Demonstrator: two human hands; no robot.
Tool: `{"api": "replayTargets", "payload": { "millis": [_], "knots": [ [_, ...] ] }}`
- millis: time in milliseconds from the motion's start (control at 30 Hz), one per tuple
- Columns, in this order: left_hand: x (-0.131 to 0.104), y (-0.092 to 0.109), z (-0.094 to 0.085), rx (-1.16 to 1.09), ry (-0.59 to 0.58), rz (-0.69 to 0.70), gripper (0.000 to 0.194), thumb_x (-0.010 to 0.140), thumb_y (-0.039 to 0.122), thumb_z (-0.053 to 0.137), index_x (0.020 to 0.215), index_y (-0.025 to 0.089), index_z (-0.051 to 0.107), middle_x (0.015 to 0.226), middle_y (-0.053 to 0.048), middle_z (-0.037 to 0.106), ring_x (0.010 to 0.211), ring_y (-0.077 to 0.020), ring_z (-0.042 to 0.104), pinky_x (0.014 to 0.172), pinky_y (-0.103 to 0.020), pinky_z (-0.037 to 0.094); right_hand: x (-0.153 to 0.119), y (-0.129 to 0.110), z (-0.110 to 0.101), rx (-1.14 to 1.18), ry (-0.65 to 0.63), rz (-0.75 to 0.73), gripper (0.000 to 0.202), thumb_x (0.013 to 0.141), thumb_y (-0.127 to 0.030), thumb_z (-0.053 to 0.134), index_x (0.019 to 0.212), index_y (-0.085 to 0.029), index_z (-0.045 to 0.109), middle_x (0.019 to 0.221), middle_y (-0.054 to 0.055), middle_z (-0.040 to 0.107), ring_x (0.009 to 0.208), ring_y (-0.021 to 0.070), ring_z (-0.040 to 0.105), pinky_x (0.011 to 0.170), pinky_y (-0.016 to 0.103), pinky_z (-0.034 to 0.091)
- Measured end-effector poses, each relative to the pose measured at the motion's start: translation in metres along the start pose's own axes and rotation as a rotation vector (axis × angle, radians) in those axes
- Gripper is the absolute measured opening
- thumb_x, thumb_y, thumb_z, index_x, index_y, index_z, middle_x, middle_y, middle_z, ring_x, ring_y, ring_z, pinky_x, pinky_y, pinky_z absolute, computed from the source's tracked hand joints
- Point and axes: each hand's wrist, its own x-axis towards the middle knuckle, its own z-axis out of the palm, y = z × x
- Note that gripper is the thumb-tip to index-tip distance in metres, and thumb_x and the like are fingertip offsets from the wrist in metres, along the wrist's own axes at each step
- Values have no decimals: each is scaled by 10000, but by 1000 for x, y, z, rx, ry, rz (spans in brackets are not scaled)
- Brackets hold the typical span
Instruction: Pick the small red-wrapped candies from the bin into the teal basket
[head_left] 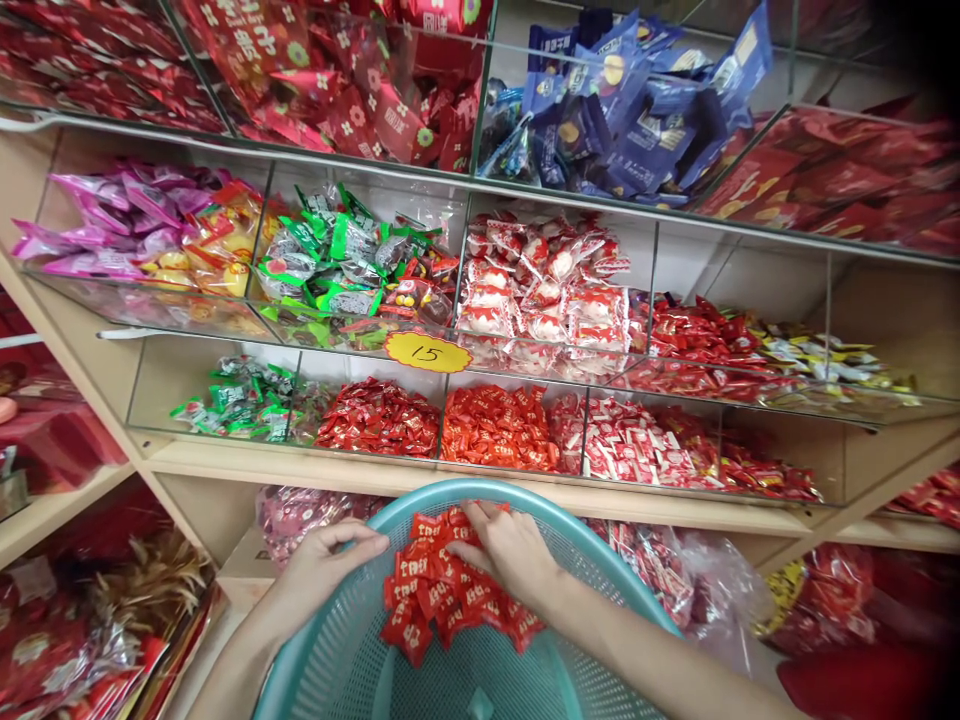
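A teal plastic basket (307, 660) with perforated walls stands in front of me, below the shelves. My left hand (334, 550) is closed at its left rim, thumb toward the inside. Inside the basket, against the far side, is a heap of small red-wrapped candies (431, 590) with pale lettering. My right hand (514, 555) reaches over the right rim into this heap. Its thumb and forefinger are bent around some candies; the other fingers are mostly hidden. Part of the basket's bottom shows below the heap.
Clear-fronted shelf bins hold wrapped sweets: similar orange-red candies (495, 425), green packets (330, 250), red-and-white packets (544, 285) and blue packets (630, 110). A yellow price tag (427, 352) reads 15. Bagged sweets (690, 580) lie right of the basket, under the lowest shelf edge (255, 462).
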Motion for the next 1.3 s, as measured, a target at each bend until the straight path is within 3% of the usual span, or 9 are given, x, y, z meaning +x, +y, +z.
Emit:
{"api": "replayTargets", "payload": {
  "millis": [133,233,300,433,600,833,1300],
  "knots": [
    [-1,2,0,9,-10,-18,268,672,428,549,699,183,654,752,-4,611,735,-171,535,675,-233,402,14,20,-19,71,148,29,370,840,-460,274,1046,-211,455,862,49,616,685,161,591,575,226,359],
    [-2,4,0,14,7,-19,285,659,444,552,701,183,658,759,-10,620,753,-183,541,689,-240,407,38,50,-30,66,235,178,302,865,-391,255,968,-211,475,833,37,618,707,147,584,586,218,351],
    [-2,6,0,12,22,-4,285,652,449,558,696,187,662,757,-7,628,758,-183,546,700,-241,406,56,70,-33,6,226,290,261,858,-372,291,946,-208,473,847,47,616,730,164,585,569,224,345],
    [-5,15,1,19,13,3,294,637,466,568,683,194,670,755,0,644,761,-182,557,717,-239,406,82,91,-28,-103,78,426,247,823,-340,390,999,-178,451,866,92,607,779,198,587,589,243,358],
    [-4,16,0,3,9,1,272,641,446,580,679,193,672,736,1,640,759,-182,555,724,-240,400,93,92,-16,-131,-11,402,270,820,-299,403,1050,-159,422,890,114,597,832,200,578,637,253,376],
    [0,2,1,-31,18,-7,255,663,417,574,685,177,657,742,0,601,722,-164,530,687,-241,395,92,97,-5,-137,28,378,264,828,-305,369,1049,-173,425,879,102,596,820,210,576,642,265,375],
    [-2,12,2,11,6,-28,306,644,455,574,714,171,665,773,-25,626,765,-184,542,715,-258,408,91,97,-4,-135,23,474,255,848,-271,297,999,-175,480,888,113,589,835,213,571,653,270,373]
  ]
}}
